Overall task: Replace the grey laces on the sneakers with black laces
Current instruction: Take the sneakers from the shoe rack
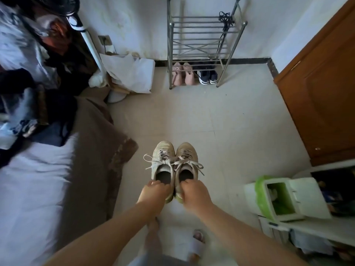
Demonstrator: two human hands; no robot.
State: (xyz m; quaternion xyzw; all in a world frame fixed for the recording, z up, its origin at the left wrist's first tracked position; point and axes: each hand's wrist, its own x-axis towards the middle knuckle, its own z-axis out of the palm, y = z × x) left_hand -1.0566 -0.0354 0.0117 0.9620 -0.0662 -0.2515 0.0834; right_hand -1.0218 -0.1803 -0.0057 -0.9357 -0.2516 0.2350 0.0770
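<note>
Two pale worn sneakers are held side by side above the floor, toes pointing away from me. My left hand point(154, 191) grips the heel of the left sneaker point(163, 156). My right hand point(194, 192) grips the heel of the right sneaker point(187, 156). Both shoes carry grey laces point(172, 162), tied, with loose ends splaying out to either side. A bundle of black laces point(226, 20) hangs from the top right corner of the metal shoe rack point(199, 43) at the far wall.
A bed with a white sheet point(34, 185) and brown cover runs along the left. Pink shoes point(182, 73) and dark shoes point(208, 75) sit under the rack. A green and white bin point(284, 198) stands at right, below a wooden door point(326, 93). Tiled floor lies between.
</note>
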